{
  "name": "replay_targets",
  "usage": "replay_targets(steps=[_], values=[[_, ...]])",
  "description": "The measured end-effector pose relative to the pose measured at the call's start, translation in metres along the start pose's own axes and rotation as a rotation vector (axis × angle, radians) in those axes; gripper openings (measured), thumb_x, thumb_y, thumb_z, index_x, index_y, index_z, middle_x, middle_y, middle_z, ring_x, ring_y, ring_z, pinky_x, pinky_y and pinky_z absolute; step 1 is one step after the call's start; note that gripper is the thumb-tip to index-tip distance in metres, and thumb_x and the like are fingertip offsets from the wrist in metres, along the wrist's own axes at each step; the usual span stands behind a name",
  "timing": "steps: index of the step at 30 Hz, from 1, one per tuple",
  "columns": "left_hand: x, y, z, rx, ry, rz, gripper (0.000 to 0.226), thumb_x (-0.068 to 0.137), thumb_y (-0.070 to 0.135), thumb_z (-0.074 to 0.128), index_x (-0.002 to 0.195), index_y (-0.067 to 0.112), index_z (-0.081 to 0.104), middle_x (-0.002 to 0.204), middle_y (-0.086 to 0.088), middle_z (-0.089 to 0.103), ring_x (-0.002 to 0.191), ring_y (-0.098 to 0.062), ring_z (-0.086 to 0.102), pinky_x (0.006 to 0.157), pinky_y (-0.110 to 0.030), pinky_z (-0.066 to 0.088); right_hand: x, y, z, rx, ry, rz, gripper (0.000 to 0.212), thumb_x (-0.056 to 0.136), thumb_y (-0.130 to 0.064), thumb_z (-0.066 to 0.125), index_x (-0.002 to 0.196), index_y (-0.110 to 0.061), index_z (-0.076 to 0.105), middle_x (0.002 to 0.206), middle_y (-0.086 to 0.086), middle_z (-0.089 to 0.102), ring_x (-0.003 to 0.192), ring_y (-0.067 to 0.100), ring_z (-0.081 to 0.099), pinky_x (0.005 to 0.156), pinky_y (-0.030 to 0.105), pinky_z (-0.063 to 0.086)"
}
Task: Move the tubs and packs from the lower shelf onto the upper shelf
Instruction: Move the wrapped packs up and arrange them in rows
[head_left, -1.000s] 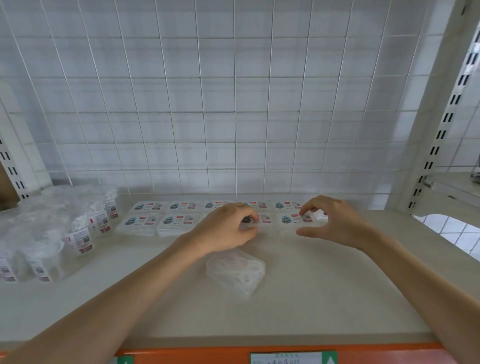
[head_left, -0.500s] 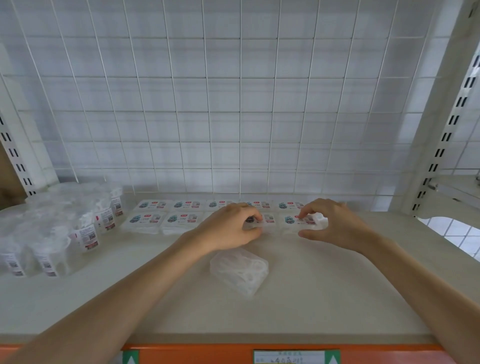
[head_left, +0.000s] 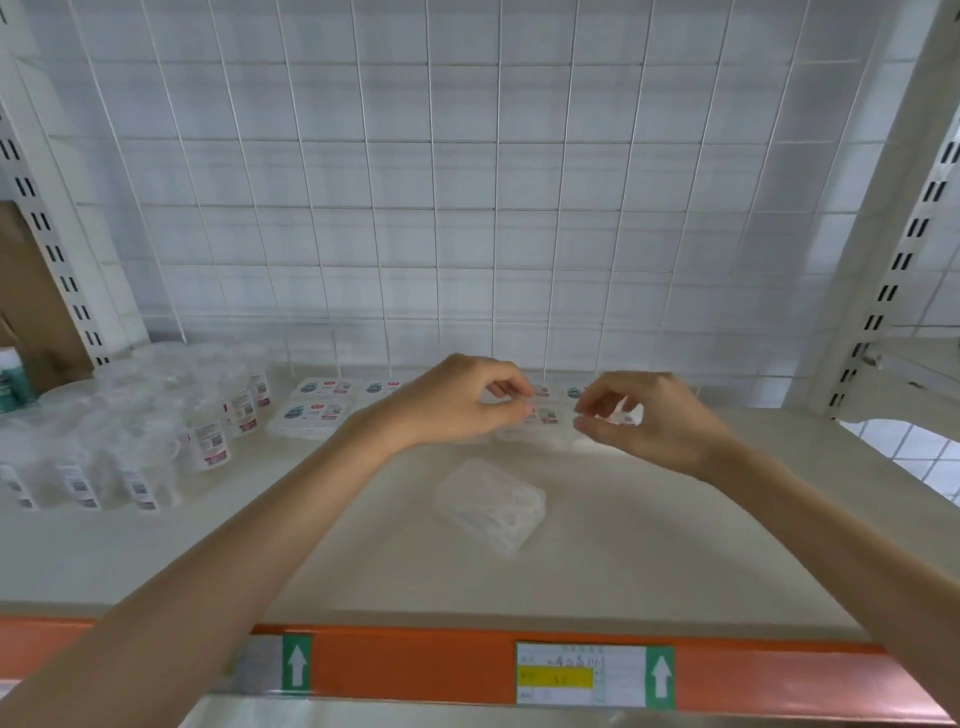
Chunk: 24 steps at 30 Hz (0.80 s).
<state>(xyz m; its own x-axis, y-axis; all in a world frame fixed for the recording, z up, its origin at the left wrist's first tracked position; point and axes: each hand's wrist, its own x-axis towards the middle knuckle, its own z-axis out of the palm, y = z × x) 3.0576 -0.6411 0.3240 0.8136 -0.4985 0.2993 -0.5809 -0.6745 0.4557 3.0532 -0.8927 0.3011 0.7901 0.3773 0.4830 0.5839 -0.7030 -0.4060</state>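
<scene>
My left hand (head_left: 457, 408) sits over the back rows with its fingers curled, thumb and forefinger drawn close at a pack's edge. I cannot tell whether it grips that pack or only nudges it square.

Sweeping from the left, the clear tubs (head_left: 208, 421) stand upright in a tight cluster at the shelf's left end, so I judge that part done. Just beside them the packs (head_left: 317, 410) lie flat in two rows near the wire back (head_left: 467, 208), labels up, presumably to be readable and to leave the front free. One loose pack (head_left: 491, 506) lies alone nearer the front of the upper shelf (head_left: 675, 545), skewed out of line and not yet given a slot. My right hand (head_left: 649, 423) pinches the end pack (head_left: 626, 415) between thumb and forefinger, apparently lining it up at the row's right end.
</scene>
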Motion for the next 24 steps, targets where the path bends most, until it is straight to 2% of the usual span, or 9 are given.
replay_targets(steps=[3, 6, 9, 12, 15, 18, 19, 22, 24], values=[[-0.019, -0.009, -0.013, 0.075, 0.058, -0.005, 0.023, 0.093, 0.034, 0.064, 0.114, 0.026, 0.069, 0.113, 0.015, 0.067, 0.106, 0.004, 0.058, 0.094, -0.018, 0.044, -0.003, -0.035, 0.004, 0.03, -0.189, 0.01, 0.028, 0.077, -0.054, 0.072, 0.098, -0.036, 0.067, 0.084, -0.018, 0.068, 0.081, -0.002, 0.064, 0.072, 0.014, 0.043], [-0.036, -0.025, -0.018, 0.263, 0.097, -0.024, 0.025, 0.094, 0.035, 0.061, 0.116, 0.025, 0.068, 0.118, 0.012, 0.066, 0.11, -0.005, 0.058, 0.095, -0.025, 0.044, -0.007, -0.06, 0.013, -0.106, -0.323, 0.021, 0.056, 0.069, -0.079, 0.058, 0.11, -0.041, 0.061, 0.093, -0.023, 0.062, 0.087, -0.005, 0.06, 0.081, 0.023, 0.048], [-0.05, -0.036, -0.018, 0.336, 0.143, -0.071, 0.026, 0.095, 0.037, 0.058, 0.116, 0.025, 0.068, 0.117, 0.01, 0.066, 0.108, -0.011, 0.059, 0.092, -0.03, 0.045, -0.01, -0.076, 0.021, -0.186, -0.349, 0.062, 0.063, 0.069, -0.083, 0.057, 0.118, -0.044, 0.055, 0.099, -0.024, 0.056, 0.092, -0.003, 0.055, 0.086, 0.027, 0.045], [-0.061, -0.043, -0.014, 0.302, 0.17, -0.089, 0.022, 0.095, 0.035, 0.059, 0.112, 0.026, 0.069, 0.114, 0.009, 0.067, 0.104, -0.011, 0.06, 0.091, -0.031, 0.046, -0.013, -0.084, 0.03, -0.247, -0.391, 0.068, 0.071, 0.065, -0.083, 0.061, 0.123, -0.043, 0.053, 0.102, -0.023, 0.051, 0.095, 0.0, 0.051, 0.087, 0.028, 0.043], [-0.064, -0.05, -0.008, 0.224, 0.211, -0.079, 0.018, 0.093, 0.033, 0.061, 0.106, 0.026, 0.071, 0.105, 0.013, 0.068, 0.098, -0.005, 0.061, 0.089, -0.032, 0.05, -0.012, -0.087, 0.033, -0.218, -0.417, 0.081, 0.067, 0.064, -0.078, 0.068, 0.119, -0.041, 0.057, 0.097, -0.024, 0.051, 0.091, -0.002, 0.049, 0.086, 0.026, 0.044], [-0.063, -0.048, -0.002, 0.148, 0.257, -0.08, 0.015, 0.092, 0.034, 0.06, 0.093, 0.026, 0.072, 0.088, 0.014, 0.068, 0.082, -0.004, 0.062, 0.076, -0.033, 0.051, -0.011, -0.085, 0.032, -0.131, -0.427, 0.104, 0.061, 0.067, -0.066, 0.075, 0.119, -0.038, 0.061, 0.095, -0.024, 0.055, 0.093, -0.003, 0.054, 0.09, 0.028, 0.048], [-0.062, -0.046, 0.0, 0.115, 0.263, -0.098, 0.021, 0.092, 0.039, 0.057, 0.088, 0.024, 0.071, 0.082, 0.011, 0.067, 0.076, -0.007, 0.061, 0.073, -0.034, 0.051, -0.011, -0.083, 0.032, -0.095, -0.415, 0.106, 0.061, 0.067, -0.061, 0.078, 0.121, -0.036, 0.061, 0.097, -0.023, 0.057, 0.096, -0.004, 0.055, 0.092, 0.027, 0.047], [-0.062, -0.037, 0.005, 0.032, 0.264, -0.147, 0.052, 0.092, 0.059, 0.042, 0.083, 0.015, 0.067, 0.073, -0.001, 0.066, 0.067, -0.017, 0.059, 0.066, -0.038, 0.05, -0.01, -0.076, 0.034, 0.023, -0.304, 0.084, 0.062, 0.067, -0.045, 0.083, 0.124, -0.034, 0.061, 0.104, -0.023, 0.059, 0.1, -0.009, 0.054, 0.09, 0.011, 0.042], [-0.063, -0.032, 0.005, -0.049, 0.264, -0.186, 0.049, 0.098, 0.055, 0.041, 0.086, 0.017, 0.069, 0.072, 0.0, 0.067, 0.063, -0.011, 0.059, 0.065, -0.033, 0.048, -0.009, -0.071, 0.032, 0.105, -0.227, 0.076, 0.062, 0.068, -0.035, 0.085, 0.125, -0.034, 0.061, 0.109, -0.023, 0.06, 0.102, -0.012, 0.053, 0.085, 0.003, 0.037]])
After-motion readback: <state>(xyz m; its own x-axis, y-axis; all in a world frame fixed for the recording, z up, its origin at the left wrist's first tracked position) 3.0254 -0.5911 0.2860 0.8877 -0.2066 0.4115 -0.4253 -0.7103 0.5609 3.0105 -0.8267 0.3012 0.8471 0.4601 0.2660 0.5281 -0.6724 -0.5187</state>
